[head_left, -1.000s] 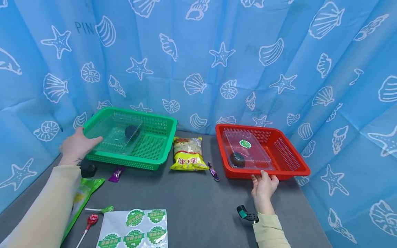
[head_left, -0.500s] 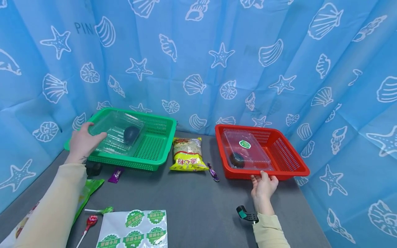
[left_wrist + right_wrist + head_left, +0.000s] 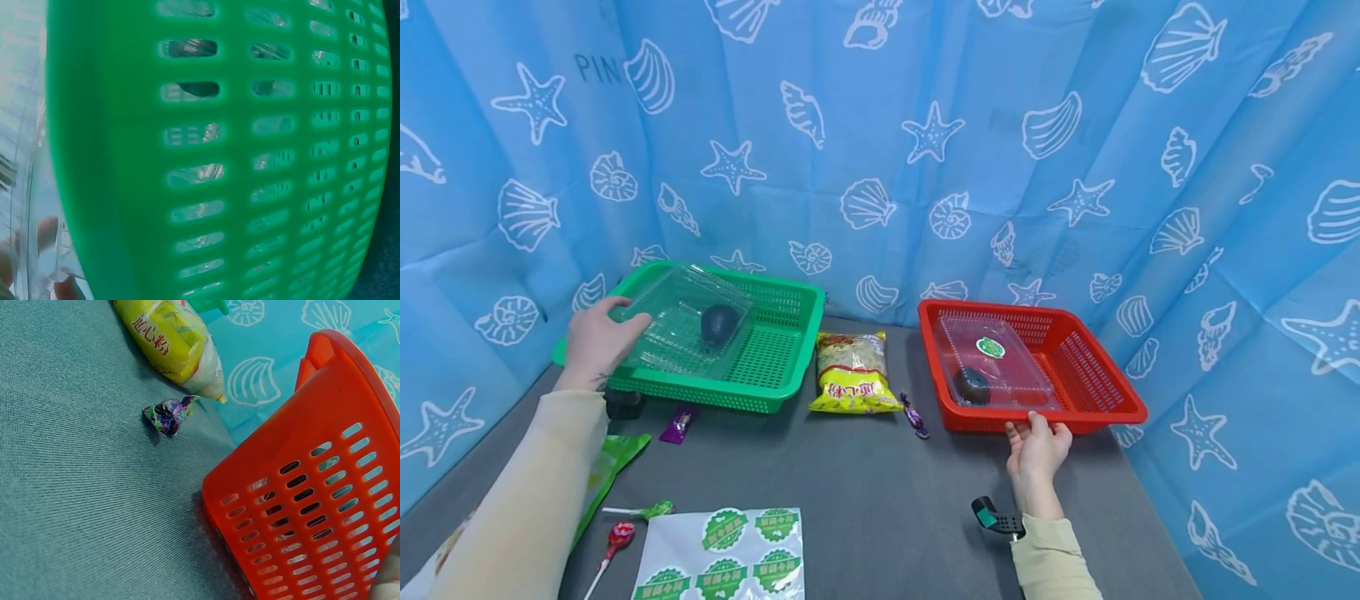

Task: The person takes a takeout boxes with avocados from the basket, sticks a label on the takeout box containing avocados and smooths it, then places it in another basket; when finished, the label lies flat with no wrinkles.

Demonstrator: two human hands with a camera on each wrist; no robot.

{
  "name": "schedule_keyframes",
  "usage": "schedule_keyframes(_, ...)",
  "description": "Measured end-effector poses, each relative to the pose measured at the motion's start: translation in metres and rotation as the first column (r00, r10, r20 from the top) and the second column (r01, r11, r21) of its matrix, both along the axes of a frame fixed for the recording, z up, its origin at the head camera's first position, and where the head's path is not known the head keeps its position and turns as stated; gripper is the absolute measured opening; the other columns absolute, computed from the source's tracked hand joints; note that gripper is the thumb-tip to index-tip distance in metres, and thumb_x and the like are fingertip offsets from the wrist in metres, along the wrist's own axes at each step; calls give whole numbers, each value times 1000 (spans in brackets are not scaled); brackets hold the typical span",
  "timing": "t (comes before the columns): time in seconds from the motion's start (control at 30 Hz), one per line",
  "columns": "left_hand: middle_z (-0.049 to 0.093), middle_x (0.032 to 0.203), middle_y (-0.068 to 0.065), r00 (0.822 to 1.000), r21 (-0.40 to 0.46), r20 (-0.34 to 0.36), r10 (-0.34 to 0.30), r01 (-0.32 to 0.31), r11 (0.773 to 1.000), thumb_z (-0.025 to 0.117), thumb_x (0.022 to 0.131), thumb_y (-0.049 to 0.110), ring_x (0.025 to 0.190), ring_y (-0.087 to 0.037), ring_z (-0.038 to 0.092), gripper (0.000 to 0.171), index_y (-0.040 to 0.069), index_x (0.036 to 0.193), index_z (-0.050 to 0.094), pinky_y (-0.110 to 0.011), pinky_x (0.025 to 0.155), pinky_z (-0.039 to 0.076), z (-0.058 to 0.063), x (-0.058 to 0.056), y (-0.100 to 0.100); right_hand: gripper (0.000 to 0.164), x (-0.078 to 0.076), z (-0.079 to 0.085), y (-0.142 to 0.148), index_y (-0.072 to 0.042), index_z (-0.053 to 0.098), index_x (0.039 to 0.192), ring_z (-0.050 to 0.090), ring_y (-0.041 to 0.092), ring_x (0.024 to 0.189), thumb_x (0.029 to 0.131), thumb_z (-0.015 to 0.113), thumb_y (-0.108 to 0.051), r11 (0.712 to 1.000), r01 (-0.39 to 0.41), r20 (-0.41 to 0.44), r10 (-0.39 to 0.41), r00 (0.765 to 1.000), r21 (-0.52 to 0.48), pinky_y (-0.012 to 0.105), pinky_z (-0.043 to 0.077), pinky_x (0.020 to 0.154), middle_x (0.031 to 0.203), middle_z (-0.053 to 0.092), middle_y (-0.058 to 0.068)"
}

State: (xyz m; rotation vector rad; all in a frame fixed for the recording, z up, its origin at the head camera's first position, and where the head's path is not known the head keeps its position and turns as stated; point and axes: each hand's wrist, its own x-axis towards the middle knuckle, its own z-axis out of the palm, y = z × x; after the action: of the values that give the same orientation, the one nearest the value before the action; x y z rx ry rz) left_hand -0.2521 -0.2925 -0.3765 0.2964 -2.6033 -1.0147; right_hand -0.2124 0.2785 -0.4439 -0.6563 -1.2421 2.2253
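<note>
My left hand [image 3: 601,337] pinches the left edge of a clear plastic clamshell box [image 3: 673,337], which lies over the left half of a green basket [image 3: 775,392]. A dark, egg-shaped object [image 3: 718,323] shows through the box. In the left wrist view, fingertips [image 3: 47,234] show against the clear plastic beside the basket's rim. With its thumb over the front rim and fingers beneath, my right hand [image 3: 1039,450] grips a red basket [image 3: 1097,367]. Inside it lies another clear clamshell box [image 3: 1022,358] with a round green sticker [image 3: 991,347] and a dark round object [image 3: 973,386].
Between the baskets are a yellow noodle bag [image 3: 853,375] and a purple wrapped candy [image 3: 914,415]. Nearer lie a purple packet [image 3: 679,424], two lollipops [image 3: 619,537], a green bag [image 3: 613,467] and a sticker sheet [image 3: 722,554]. A blue curtain [image 3: 865,125] hangs behind.
My left hand has moved right and inward over the green basket's rim and taken hold of the clear box, whose far edge has risen slightly. The right hand stays on the red basket.
</note>
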Motion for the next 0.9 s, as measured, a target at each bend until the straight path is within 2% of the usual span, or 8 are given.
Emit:
schedule_keyframes(0.23,48,48,-2,999,148,27,21,-25,989,44,82,40,50,-25,56,57,7,128,39,-35,40,40,0,2,-3,44,0,0,-1,-16,25,117,54,17,73,85,55,-19,1000,3,2,-3,1000,9,25,51,65,125,33,11)
schedule_keyframes(0.43,50,53,-5,1000,136,25,-5,1,991,45,82,40,54,-23,60,56,7,127,41,-34,45,43,0,4,-5,40,-1,0,-1,-16,25,116,53,18,74,87,52,-16,1000,-5,2,5,1000,8,25,51,64,123,33,9)
schedule_keyframes(0.6,47,77,-13,1000,167,-6,-5,5,986,41,83,35,53,-20,61,50,6,124,44,-35,44,43,6,6,-3,39,-2,-1,0,-16,26,115,53,18,73,87,52,-15,1000,5,9,-5,1000,4,25,51,62,121,35,8)
schedule_keyframes(0.7,42,91,-13,999,190,-40,-25,32,981,38,85,34,53,-18,61,48,6,122,45,-36,49,46,13,8,-1,37,-2,-1,0,-16,26,113,53,18,71,87,52,-15,1000,6,7,-6,1000,5,25,51,62,116,36,6)
schedule_keyframes(0.77,42,92,-13,996,204,-59,-61,72,976,37,86,34,53,-16,60,46,6,122,45,-36,53,49,18,9,2,36,-1,-1,1,-17,26,112,53,17,70,86,52,-15,1000,2,0,-2,1000,3,25,51,62,113,37,5)
schedule_keyframes(0.9,42,94,-10,979,252,-84,-187,202,946,37,88,27,56,-14,57,41,7,122,44,-34,57,51,30,11,13,36,0,0,1,-17,25,111,52,17,70,87,52,-16,1000,-13,-9,13,1000,6,25,50,63,111,36,4)
